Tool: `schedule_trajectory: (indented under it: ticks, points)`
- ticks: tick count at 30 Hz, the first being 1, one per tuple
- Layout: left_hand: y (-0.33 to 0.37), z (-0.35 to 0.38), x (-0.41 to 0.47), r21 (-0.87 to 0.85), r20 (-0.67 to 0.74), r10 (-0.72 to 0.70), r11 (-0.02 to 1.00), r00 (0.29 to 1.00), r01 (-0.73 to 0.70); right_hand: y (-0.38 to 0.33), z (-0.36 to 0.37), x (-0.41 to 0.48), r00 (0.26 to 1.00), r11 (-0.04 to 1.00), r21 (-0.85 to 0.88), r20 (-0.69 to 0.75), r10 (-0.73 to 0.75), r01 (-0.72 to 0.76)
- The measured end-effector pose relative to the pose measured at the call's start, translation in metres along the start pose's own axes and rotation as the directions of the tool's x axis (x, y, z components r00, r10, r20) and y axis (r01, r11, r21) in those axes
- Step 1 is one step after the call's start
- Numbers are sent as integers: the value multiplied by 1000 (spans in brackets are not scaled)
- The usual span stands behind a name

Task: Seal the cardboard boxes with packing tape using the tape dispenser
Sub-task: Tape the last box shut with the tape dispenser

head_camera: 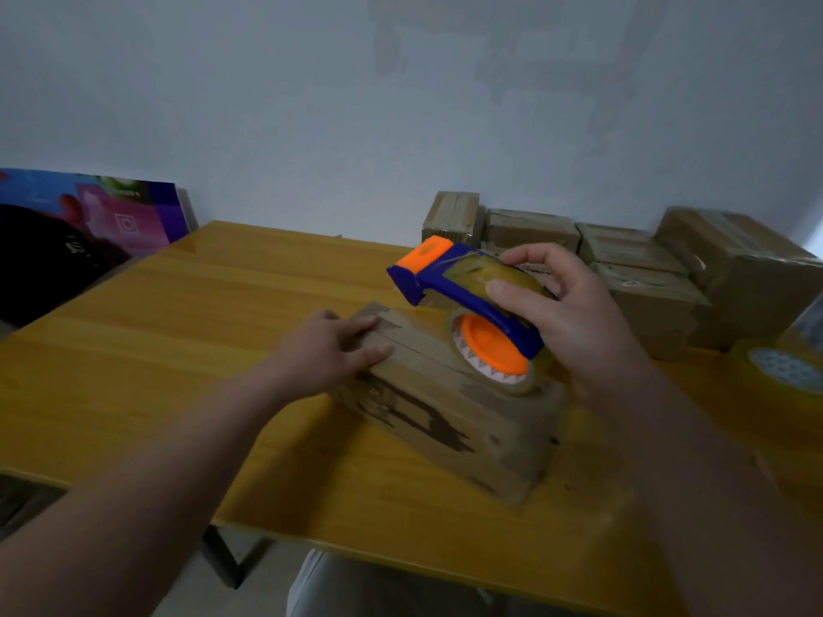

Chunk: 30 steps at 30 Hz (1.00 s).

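"On the yellow wooden table (178, 349), the brown oblong cardboard box (445, 407) lies slantwise, long axis far-left to near-right."

"And the left hand (329, 349)?"

"Flat, fingers straight, pressing the top's far-left end, on the seam (418, 349)."

"The right hand (574, 313)?"

"Wrapped round the blue-and-orange tape dispenser (450, 282) over the box's right end, orange head tilted up toward the left hand. Roll touching cardboard? Can't tell. I'd pull along that seam."

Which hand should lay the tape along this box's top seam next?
Right. The right hand grips the tape dispenser, held over the box top by its seam. The left hand lies flat on the box's left end, steadying it.
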State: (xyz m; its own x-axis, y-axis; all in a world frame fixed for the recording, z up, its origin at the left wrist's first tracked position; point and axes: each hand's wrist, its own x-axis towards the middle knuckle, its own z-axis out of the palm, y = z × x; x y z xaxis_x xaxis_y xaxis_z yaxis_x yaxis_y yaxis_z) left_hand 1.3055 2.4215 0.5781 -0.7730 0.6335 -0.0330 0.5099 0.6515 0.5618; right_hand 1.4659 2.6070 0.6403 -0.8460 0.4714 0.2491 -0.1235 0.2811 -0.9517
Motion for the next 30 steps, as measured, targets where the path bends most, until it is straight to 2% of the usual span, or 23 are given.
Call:
schedule_trajectory:
  ticks: [4, 7, 11, 14, 16, 19, 20, 22, 23, 24, 26, 27, 30]
  points:
    - [14, 23, -13, 32, -76, 107, 994, 991, -104, 2, -5, 8, 984, 996, -61, 164, 73, -64]
    - [21, 32, -20, 36, -100, 151, 988, 984, -148, 11, -13, 12, 965, 984, -148, 225, 135, -104]
    - [22, 27, -20, -29, -63, 135, 990, 989, -137, 17, -26, 13, 952, 980, -177, 272, 140, -94]
    - [23, 21, -19, -93, -14, 127, 987, 992, -128, 15, -32, 13, 945, 954, -297, 300, 128, -35]
    - [22, 18, -21, -187, 49, 136, 974, 990, -124, 13, -34, 15, 948, 918, -396, 300, 104, 24]
    - [23, 13, -26, -425, 184, 90, 905, 979, -3, 13, -36, 16, 948, 894, -442, 311, 72, 77]
    - [25, 12, -26, -447, 174, 69, 894, 982, 16, 13, -36, 15, 946, 893, -441, 319, 64, 88]
    - [31, 8, -27, -441, 16, -7, 898, 1000, 13, 13, -37, 14, 940, 889, -446, 337, 58, 105]
    - [34, 8, -26, -487, -69, -78, 873, 995, 35, 13, -38, 14, 938, 888, -446, 343, 54, 112]
    - [37, 8, -25, -587, -92, -166, 806, 982, 81, 14, -39, 13, 938, 889, -442, 344, 47, 118]
    - [44, 5, -23, -782, 41, -288, 587, 957, 211, 15, -41, 12, 941, 896, -428, 336, 32, 123]
    - [48, 4, -24, -831, 138, -299, 484, 944, 274, 16, -41, 12, 943, 899, -420, 333, 25, 124]
    - [57, 4, -24, -852, 346, -235, 327, 908, 409, 17, -43, 10, 944, 913, -390, 329, 19, 117]
